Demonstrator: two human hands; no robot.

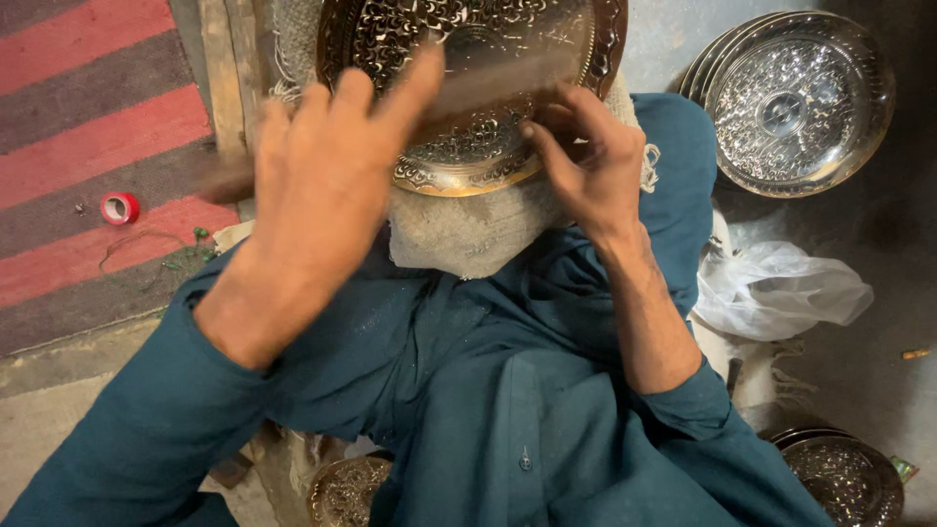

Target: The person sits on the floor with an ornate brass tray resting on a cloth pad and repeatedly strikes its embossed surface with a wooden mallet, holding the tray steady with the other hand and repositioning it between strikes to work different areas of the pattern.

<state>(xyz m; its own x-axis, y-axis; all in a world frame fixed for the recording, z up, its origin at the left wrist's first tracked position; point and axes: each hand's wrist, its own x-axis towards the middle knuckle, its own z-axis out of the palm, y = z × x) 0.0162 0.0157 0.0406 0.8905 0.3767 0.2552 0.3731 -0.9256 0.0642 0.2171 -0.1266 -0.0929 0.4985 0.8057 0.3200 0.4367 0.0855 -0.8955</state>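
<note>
A round engraved brass plate point(468, 59) lies on a burlap pad point(468, 234) over my knee. My left hand point(322, 185) hovers blurred in front of the plate's near left rim. A long dark tool point(508, 83), smeared by motion, runs from this hand across the plate, and the hand seems to hold it. My right hand point(590, 161) sits on the plate's near right rim, thumb and bent fingers pinched together on the metal. Whether something small sits between those fingers is hidden.
A stack of silver engraved plates point(795, 98) lies at the upper right, with a crumpled white plastic bag point(781, 288) below it. More engraved plates show at bottom right point(844, 478) and bottom centre point(346, 488). A red tape roll point(119, 207) lies on the striped rug point(88, 107).
</note>
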